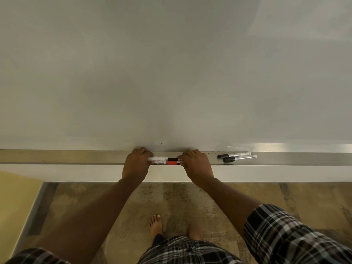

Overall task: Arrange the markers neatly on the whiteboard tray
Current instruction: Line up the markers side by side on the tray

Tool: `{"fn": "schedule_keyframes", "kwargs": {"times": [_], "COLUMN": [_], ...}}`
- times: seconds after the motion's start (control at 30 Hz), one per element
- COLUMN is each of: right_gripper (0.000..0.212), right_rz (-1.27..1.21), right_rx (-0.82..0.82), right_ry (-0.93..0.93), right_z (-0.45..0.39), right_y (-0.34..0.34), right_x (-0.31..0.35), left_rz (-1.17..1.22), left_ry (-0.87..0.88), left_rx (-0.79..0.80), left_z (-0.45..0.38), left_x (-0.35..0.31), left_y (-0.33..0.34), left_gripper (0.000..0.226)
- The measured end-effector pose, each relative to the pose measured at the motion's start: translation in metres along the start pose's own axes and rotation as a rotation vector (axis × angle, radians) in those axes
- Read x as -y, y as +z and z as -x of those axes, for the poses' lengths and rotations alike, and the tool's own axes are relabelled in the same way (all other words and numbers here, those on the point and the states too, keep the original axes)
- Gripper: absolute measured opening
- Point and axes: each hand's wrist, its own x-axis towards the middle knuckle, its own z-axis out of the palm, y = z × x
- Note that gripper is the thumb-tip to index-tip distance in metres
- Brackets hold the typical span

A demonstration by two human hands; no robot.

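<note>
A long metal tray [76, 156] runs along the foot of the whiteboard [171, 73]. At its middle lie two white markers side by side, one with a black cap [172, 159] at the back and one with a red cap [171, 163] at the front. My left hand [138, 162] grips their barrel ends and my right hand [196, 164] closes on their capped ends. Further right on the tray rest two black-capped markers [237, 156], slightly askew, caps to the left, untouched.
Below the tray is a white wall strip, then a mottled brown floor [190, 199] with my bare feet [156, 223]. A yellow surface [13, 206] lies at the lower left.
</note>
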Motion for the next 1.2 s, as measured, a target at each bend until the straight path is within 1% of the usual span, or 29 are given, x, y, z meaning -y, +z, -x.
{"fn": "schedule_keyframes", "kwargs": {"times": [0.13, 0.27, 0.4, 0.57, 0.7, 0.77, 0.87, 1.03, 1.13, 1.2], "right_gripper": [0.024, 0.032, 0.034, 0.030, 0.020, 0.016, 0.014, 0.012, 0.017, 0.027], "right_rz": [-0.002, -0.013, -0.024, -0.029, -0.029, -0.020, -0.004, -0.006, -0.046, -0.059], "right_rx": [0.015, 0.019, 0.028, 0.015, 0.001, -0.024, -0.035, -0.031, -0.022, -0.030], "right_ry": [0.025, 0.036, 0.047, 0.060, 0.032, 0.053, 0.094, 0.114, 0.131, 0.113], "right_z": [0.000, 0.002, 0.005, 0.009, 0.010, 0.010, 0.009, 0.006, 0.004, 0.003], "right_y": [0.000, 0.000, -0.002, -0.006, -0.006, -0.006, -0.007, -0.009, -0.008, -0.007], "right_x": [0.003, 0.003, -0.001, -0.007, -0.012, -0.014, -0.016, -0.016, -0.015, -0.015], "left_rz": [-0.003, 0.007, -0.018, -0.017, 0.037, 0.064, 0.094, 0.139, 0.120, 0.114], "left_ry": [-0.017, -0.026, -0.026, 0.020, 0.099, 0.116, 0.082, 0.028, 0.029, 0.022], "left_rx": [0.009, 0.007, 0.003, -0.015, -0.018, -0.003, 0.005, -0.010, 0.003, 0.008], "left_z": [0.000, -0.003, 0.000, 0.001, -0.001, -0.002, -0.003, -0.005, -0.008, -0.008], "left_x": [-0.003, -0.004, -0.004, -0.013, -0.025, -0.032, -0.040, -0.051, -0.050, -0.048], "left_y": [0.001, 0.000, 0.000, 0.002, 0.007, 0.010, 0.013, 0.014, 0.015, 0.016], "left_gripper": [0.022, 0.020, 0.023, 0.032, 0.022, 0.015, 0.008, 0.019, 0.020, 0.022]}}
